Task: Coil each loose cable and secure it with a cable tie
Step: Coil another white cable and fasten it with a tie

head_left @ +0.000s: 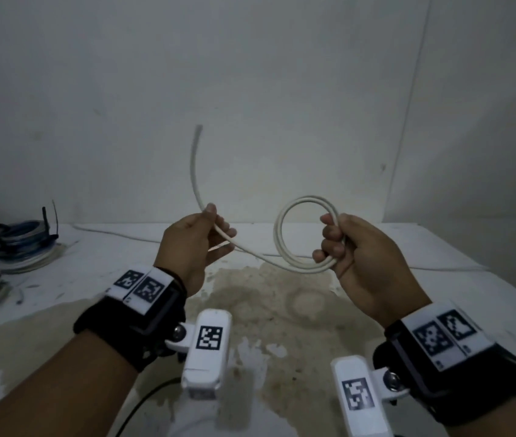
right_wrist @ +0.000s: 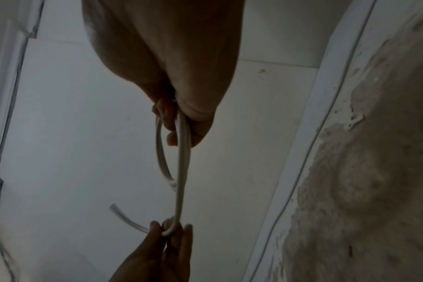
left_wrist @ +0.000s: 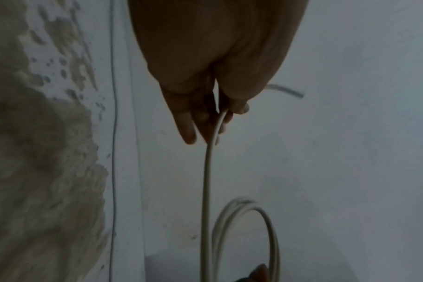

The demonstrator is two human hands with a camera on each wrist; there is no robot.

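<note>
Head view: right hand [head_left: 367, 260] grips white cable [head_left: 305, 234] coil; left hand [head_left: 192, 247] pinches tail above table [head_left: 439, 279].

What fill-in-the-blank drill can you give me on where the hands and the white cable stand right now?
1. The coiled loops of the white cable are held by the ____ hand.
2. The cable's free end sticks up past the ____ hand.
3. The cable in the hands is ____ in colour.
4. The finished coils with black ties lie on the table at its far ____.

Missing words: right; left; white; left
</note>
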